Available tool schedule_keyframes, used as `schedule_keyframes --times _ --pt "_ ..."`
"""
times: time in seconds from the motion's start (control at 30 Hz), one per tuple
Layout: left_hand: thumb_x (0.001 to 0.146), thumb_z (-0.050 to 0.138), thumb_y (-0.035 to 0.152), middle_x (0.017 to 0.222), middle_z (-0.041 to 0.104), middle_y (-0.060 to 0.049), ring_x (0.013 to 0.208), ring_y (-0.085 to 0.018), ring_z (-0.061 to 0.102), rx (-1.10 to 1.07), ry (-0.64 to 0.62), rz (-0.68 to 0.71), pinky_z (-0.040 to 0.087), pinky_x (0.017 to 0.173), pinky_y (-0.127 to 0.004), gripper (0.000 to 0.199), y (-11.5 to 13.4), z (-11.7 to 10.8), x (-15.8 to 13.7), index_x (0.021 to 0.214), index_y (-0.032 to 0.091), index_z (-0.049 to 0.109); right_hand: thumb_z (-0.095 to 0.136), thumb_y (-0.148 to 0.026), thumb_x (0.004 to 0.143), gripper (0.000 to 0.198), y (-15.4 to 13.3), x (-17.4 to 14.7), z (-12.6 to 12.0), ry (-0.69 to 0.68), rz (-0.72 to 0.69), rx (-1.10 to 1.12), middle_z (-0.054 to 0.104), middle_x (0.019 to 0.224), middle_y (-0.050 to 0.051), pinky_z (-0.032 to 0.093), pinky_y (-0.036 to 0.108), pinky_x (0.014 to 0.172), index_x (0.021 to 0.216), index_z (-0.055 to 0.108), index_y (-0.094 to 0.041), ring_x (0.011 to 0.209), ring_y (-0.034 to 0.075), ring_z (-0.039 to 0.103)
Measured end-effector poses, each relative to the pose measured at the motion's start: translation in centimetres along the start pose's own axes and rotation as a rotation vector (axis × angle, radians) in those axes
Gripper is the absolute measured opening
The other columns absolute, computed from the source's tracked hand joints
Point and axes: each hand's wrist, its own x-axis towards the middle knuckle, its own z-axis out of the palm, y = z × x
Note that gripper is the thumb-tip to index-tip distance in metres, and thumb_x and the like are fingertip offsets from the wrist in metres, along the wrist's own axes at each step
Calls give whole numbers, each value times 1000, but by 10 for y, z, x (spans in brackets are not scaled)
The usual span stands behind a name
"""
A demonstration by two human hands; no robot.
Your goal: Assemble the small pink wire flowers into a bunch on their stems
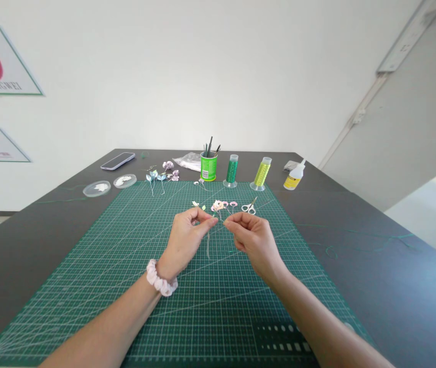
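My left hand (190,236), with a pink scrunchie (161,279) round its wrist, pinches a thin flower stem between thumb and forefinger. A pale thin strand (208,248) hangs down below those fingertips. Just right of it, my right hand (251,236) is closed in a pinch; what it holds is too fine to make out. Directly behind the fingertips are small pale pink flowers (218,205) on thin stems, partly covered by my fingers. White-handled scissors (249,208) lie just beyond my right hand, on the green cutting mat (125,260).
Behind stand a green can of tools (208,167), a dark green thread spool (232,171), a yellow-green spool (261,174) and a glue bottle (294,176). Blue flowers (156,177), shallow dishes (97,188) and a phone (118,161) are at left. Loose green thread (330,250) lies right.
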Motion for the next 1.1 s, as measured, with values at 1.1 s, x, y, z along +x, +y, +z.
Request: schedule_keyframes --times 1.1 --pt "68 73 30 65 64 0 65 -14 53 -135 -19 -113 42 67 -30 16 3 2 -2 63 17 65 73 -30 65 17 5 5 -1 9 28 105 42 45 -8 20 21 34 62 63 -16 36 4 27"
